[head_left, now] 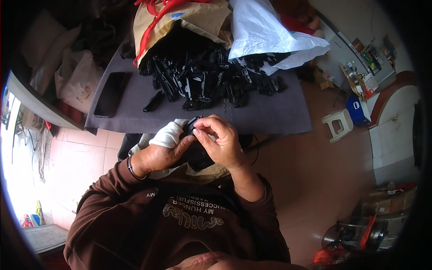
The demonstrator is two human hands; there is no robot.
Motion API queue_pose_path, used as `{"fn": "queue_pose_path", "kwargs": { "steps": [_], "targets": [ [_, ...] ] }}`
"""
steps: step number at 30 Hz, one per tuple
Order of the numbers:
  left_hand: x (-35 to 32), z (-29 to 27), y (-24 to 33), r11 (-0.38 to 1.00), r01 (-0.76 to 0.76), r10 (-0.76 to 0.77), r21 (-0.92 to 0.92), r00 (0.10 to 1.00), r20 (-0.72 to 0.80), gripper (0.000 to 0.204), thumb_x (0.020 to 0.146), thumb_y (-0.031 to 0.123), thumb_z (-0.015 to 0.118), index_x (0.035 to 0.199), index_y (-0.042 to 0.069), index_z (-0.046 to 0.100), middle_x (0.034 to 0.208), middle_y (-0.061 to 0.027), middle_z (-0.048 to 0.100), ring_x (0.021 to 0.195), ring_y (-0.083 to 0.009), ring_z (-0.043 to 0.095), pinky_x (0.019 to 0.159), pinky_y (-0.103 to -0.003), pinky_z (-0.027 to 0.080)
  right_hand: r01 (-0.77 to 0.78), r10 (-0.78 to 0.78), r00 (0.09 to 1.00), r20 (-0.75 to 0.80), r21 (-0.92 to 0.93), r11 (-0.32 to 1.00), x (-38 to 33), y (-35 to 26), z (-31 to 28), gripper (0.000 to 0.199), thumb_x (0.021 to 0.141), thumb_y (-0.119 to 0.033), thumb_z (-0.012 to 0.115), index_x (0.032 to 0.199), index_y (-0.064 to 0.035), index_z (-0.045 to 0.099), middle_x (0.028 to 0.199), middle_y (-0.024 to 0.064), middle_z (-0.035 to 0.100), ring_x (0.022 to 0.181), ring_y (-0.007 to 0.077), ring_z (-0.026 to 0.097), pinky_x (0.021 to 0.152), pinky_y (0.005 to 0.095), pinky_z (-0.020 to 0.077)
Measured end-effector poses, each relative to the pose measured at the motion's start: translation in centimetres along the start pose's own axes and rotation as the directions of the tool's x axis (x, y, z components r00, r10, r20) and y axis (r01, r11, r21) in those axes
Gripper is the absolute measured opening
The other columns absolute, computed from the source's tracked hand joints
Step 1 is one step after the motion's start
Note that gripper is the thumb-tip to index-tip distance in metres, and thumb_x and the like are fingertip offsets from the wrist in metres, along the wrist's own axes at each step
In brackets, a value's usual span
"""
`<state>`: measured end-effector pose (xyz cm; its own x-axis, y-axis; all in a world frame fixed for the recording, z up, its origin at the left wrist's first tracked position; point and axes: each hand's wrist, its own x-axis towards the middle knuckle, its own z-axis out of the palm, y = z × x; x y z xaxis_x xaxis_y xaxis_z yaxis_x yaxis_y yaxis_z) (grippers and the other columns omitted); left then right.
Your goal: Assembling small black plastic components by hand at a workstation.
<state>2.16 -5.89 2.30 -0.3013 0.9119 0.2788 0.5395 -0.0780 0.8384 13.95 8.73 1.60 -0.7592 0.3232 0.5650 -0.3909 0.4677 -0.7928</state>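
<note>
Just beyond the table's near edge, my two hands meet around a small black plastic part (192, 123). My left hand (167, 147), its fingers wrapped in white cloth like a partial glove, grips the part from the left. With thumb and forefinger closed on its right side, my right hand (220, 140) pinches the same part. The fingers hide most of its shape. Ahead lies a heap of similar black plastic pieces (202, 83), spilling from a brown sack (198, 20) with a red ribbon. One loose black piece (153, 101) rests apart, nearer to me.
A dark phone (110, 94) lies at the left of the grey-covered table (139, 116). A white sack (265, 38) holding more black pieces stands at the back right. On the floor to the right are a cream stool (338, 124) and a blue box (358, 111).
</note>
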Motion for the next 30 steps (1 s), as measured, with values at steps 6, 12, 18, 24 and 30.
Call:
{"fn": "queue_pose_path", "kwargs": {
  "steps": [6,12,18,24,30],
  "targets": [
    [-0.1,0.2,-0.3,0.999,0.03,-0.029,0.02,0.999,-0.038,0.041,0.09,0.011,0.062,0.127,-0.001,0.047,0.098,-0.0193,0.059,0.085,-0.0325,0.057,0.076,-0.036,0.047,0.025,-0.025,1.0,0.002,-0.051,0.998,0.1,-0.2,-0.1,0.014,0.085,0.0,0.065,0.098,0.0011,0.061,0.088,0.0073,0.061,0.076,0.0133,0.063,0.068,0.0248,0.0521],
    [0.1,0.5,-0.2,0.992,-0.116,0.115,0.043,0.993,0.026,0.043,0.089,0.014,0.064,0.125,-0.002,0.048,0.098,-0.0197,0.06,0.087,-0.0356,0.058,0.075,-0.037,0.047,0.178,-0.233,0.972,-0.027,-0.558,0.81,0.6,-0.2,0.8,0.011,0.084,-0.012,0.064,0.079,-0.004,0.058,0.076,0.0094,0.055,0.065,0.0291,0.055,0.058,0.0377,0.0468],
    [0.3,0.1,0.3,0.997,0.05,-0.06,0.056,0.976,0.209,0.045,0.09,0.018,0.064,0.125,-0.004,0.047,0.104,-0.0178,0.061,0.091,-0.0293,0.059,0.081,-0.033,0.047,0.15,-0.195,0.981,-0.018,-0.566,0.811,0.1,0.8,0.4,0.013,0.086,-0.01,0.062,0.076,-0.0038,0.056,0.069,0.0093,0.052,0.055,0.0277,0.052,0.049,0.037,0.0435],
    [-0.4,0.6,-0.7,0.965,0.104,-0.096,-0.242,0.994,0.044,0.04,0.097,0.024,0.056,0.124,-0.004,0.046,0.086,-0.0084,0.059,0.079,-0.0163,0.054,0.068,-0.03,0.046,0.129,-0.123,0.991,0.046,-0.197,0.972,0.5,-1.0,-0.3,0.012,0.085,-0.006,0.067,0.093,0.0004,0.06,0.091,0.0086,0.056,0.069,0.0167,0.06,0.058,0.0257,0.0491],
    [-0.7,-0.9,-1.0,0.769,0.402,-0.288,-0.498,0.912,0.291,0.029,0.1,0.029,0.047,0.11,0.002,0.052,0.072,0.0034,0.047,0.061,-0.0032,0.041,0.053,-0.018,0.035,-0.031,0.031,1.0,0.006,0.146,0.989,0.3,0.8,-1.7,0.006,0.086,0.0,0.064,0.088,0.0013,0.059,0.102,0.0079,0.057,0.072,0.0085,0.059,0.061,0.0217,0.0511]
  ]
}}
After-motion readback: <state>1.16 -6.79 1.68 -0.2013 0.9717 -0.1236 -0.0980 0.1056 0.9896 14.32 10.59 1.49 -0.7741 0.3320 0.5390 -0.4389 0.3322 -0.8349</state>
